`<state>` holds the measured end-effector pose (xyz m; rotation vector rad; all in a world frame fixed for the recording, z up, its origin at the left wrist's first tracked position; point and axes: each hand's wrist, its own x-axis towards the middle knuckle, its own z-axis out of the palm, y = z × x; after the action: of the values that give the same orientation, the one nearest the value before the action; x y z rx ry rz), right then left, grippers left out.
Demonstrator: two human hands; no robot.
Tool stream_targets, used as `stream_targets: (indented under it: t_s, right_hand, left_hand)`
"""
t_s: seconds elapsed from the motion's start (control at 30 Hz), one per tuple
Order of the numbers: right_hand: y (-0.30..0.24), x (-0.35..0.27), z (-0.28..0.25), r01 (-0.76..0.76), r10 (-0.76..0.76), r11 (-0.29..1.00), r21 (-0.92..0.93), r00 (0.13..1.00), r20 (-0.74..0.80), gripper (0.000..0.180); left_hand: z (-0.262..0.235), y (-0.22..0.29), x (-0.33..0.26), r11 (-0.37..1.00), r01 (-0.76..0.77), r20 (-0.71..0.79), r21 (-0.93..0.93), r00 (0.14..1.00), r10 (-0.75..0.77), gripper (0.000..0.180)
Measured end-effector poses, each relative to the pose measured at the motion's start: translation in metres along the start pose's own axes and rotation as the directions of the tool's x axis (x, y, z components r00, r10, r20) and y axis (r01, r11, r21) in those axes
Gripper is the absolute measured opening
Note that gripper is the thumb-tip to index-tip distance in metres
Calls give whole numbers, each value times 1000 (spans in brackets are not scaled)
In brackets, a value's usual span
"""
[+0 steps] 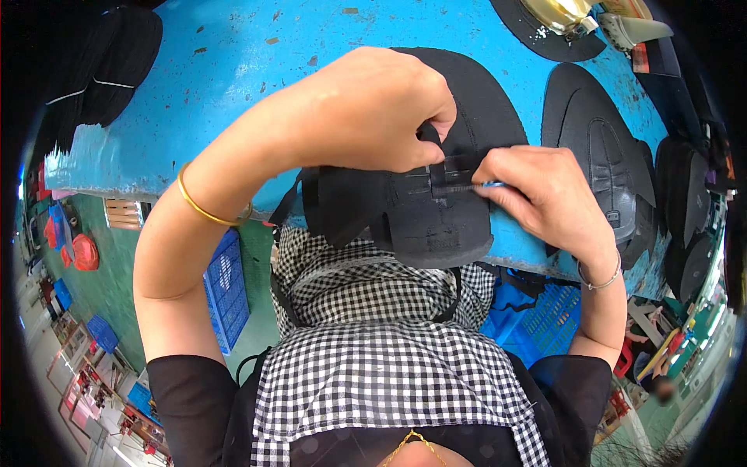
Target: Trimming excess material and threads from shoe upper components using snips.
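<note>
Shoe upper (pixel 424 210) lies flat; toe nearward.

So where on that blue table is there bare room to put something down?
The blue table is bare at its left, between the black stack and the left hand. The right is crowded with black shoe uppers, right hand working there.

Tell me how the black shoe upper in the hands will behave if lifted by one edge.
The black shoe upper will probably flop: its lower edge overhangs the blue table and curves. It looks thin and flat, so likely light. The left hand pinches its narrow strap, which seems pliable; the matte surface looks unlikely to slip.
</note>
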<state>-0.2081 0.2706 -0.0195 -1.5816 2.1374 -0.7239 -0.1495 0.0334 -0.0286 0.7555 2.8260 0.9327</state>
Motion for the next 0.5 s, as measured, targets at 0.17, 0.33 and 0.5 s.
stream_targets:
  t_s: [0.17,0.33,0.5]
  right_hand:
    - [-12,4,5,-87,84,987,-138,996,-26,16]
    - [-15,7,1,-140,135,981,-138,990,-44,19]
    - [-11,10,3,-145,129,979,-142,984,-120,29]
  left_hand:
    - [-3,2,4,999,31,76,25,997,-33,15]
    - [-9,1,2,999,38,112,20,993,-40,12]
    - [-6,-4,1,999,-23,94,-32,995,26,12]
